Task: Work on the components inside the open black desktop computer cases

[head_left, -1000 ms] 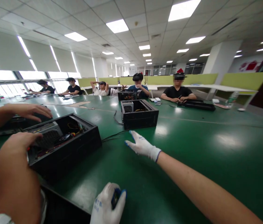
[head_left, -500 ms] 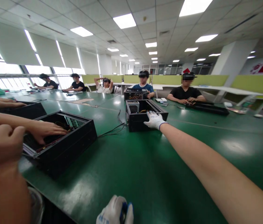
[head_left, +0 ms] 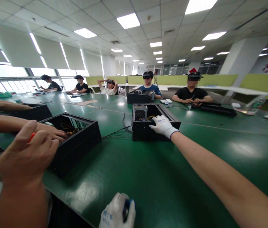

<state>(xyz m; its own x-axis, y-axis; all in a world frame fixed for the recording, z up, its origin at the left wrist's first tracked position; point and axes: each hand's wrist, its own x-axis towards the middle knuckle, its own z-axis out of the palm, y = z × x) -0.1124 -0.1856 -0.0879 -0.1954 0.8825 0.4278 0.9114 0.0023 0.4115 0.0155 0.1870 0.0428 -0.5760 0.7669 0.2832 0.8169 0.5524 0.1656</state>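
My right hand [head_left: 162, 125], in a white glove, grips the near rim of an open black computer case [head_left: 145, 131]. Its fingers reach over the edge and are partly hidden inside. A grey power supply [head_left: 140, 112] and some cables show in that case. Low in the view, my left hand [head_left: 118, 211], in a white glove with blue on the palm side, is curled closed above the green table [head_left: 134, 177]. Something dark shows between its thumb and fingers, too hidden to name.
At my left, a co-worker's hand [head_left: 29, 148] is closed around something orange, beside another open computer case [head_left: 77, 142]. Black cables [head_left: 116, 131] lie between the cases. Across the table are a third case [head_left: 140, 97] and several seated people.
My right hand has drawn the computer case nearer and slightly right. The case opposite has been lowered. The co-worker's closed hand at left has moved right. My left hand stays low and curled.
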